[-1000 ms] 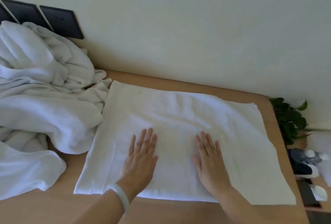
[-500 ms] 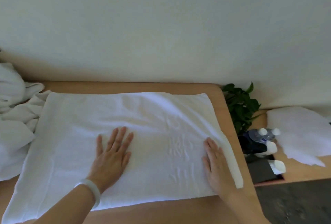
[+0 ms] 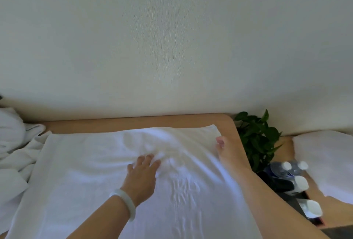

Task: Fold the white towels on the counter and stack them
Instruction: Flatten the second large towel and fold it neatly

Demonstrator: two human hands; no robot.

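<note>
The white towel (image 3: 86, 171) lies spread out on the wooden counter (image 3: 133, 121) and covers most of it. The left hand (image 3: 142, 173) lies flat on the middle of the towel with straight fingers and presses it down. Small wrinkles fan out from it. The right hand (image 3: 227, 152) is at the far right corner of the towel with its fingers bent at the edge, but I cannot tell if it pinches the cloth or only touches it. The towel looks soft, floppy and light. It will likely bend anywhere and bunch up if pushed. It should not slip or break. The corners look like the best places to hold it, one in each hand, so the edge stays straight. More towels (image 3: 13, 143) lie in a heap at the left.
</note>
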